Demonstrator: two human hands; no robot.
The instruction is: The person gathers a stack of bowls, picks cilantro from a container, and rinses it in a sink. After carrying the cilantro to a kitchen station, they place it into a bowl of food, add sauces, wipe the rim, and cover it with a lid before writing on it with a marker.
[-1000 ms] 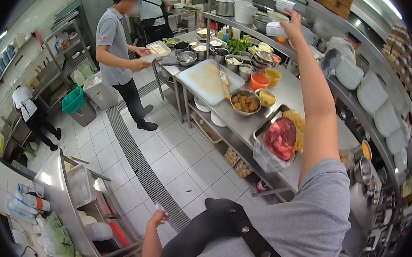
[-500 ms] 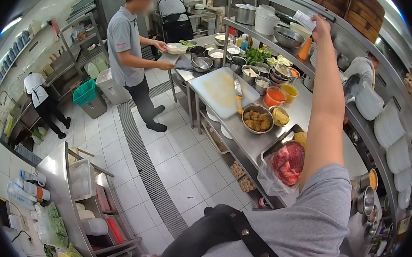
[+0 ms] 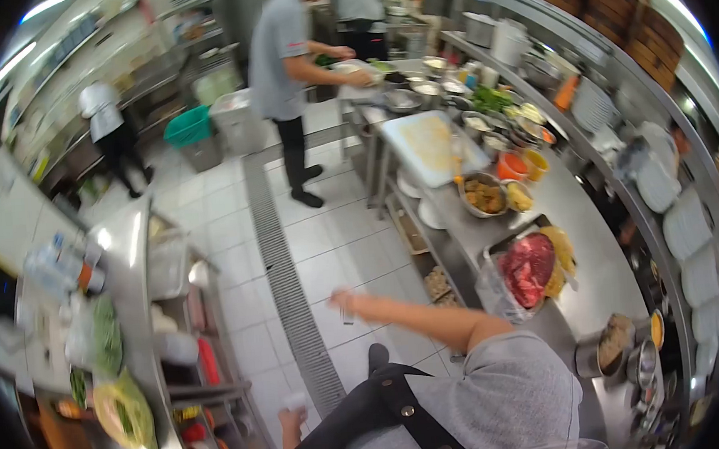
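My right hand (image 3: 344,300) is smeared by motion, over the tiled floor left of the steel counter (image 3: 598,233). Just below it shows a small pale and dark item; whether the hand touches it is unclear. Low in the view, my left hand (image 3: 290,419) is closed round something small and white, too blurred to name. To the right of my right hand, red raw meat (image 3: 529,269) lies in a tray with a plastic bag. Farther up are a bowl of brown food chunks (image 3: 483,194) and a cutting board (image 3: 416,141) with a knife (image 3: 456,155).
A co-worker in a grey shirt (image 3: 277,55) stands beyond the board, hands at a white container (image 3: 359,68). Two other people are farther back. A second steel counter (image 3: 145,323) runs along the left. Stacked plates (image 3: 684,235) fill the right shelf.
My right hand has come down from the upper shelf, where it held a white paper, to over the floor. My left hand has risen further into view. The camera view has shifted.
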